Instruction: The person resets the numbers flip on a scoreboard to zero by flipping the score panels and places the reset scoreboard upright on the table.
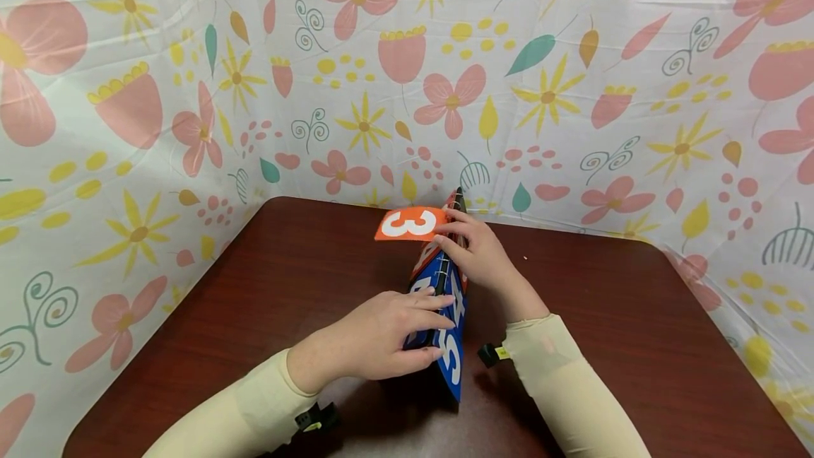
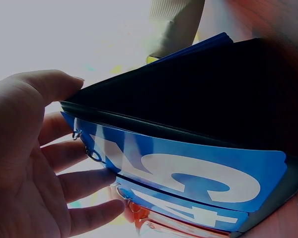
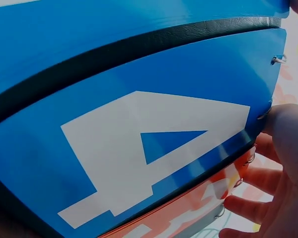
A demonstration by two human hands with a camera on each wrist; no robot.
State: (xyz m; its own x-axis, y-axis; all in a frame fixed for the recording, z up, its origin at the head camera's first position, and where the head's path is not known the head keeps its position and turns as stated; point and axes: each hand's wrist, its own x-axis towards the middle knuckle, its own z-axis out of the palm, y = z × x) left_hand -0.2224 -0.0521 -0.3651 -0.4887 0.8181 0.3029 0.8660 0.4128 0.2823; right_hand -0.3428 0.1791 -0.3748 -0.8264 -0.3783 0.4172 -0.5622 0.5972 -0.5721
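A tabletop flip scoreboard (image 1: 453,380) stands like a tent, with ring-bound number cards on both slopes. My left hand (image 1: 391,334) grips its near top ridge; in the left wrist view the thumb lies on one side and the fingers (image 2: 89,184) on the other. At the far half, my right hand (image 1: 480,253) pinches the ring-side edge of an orange card (image 1: 389,226) with a white 3, which sticks out level to the left. Blue cards with a white 5 (image 2: 208,178) and a white 4 (image 3: 114,144) face right.
The scoreboard rests on a dark reddish-brown table (image 1: 305,260). A flower-printed cloth (image 1: 407,119) hangs behind and beside the table. Small black wrist cameras (image 1: 316,417) sit at both cream sleeves.
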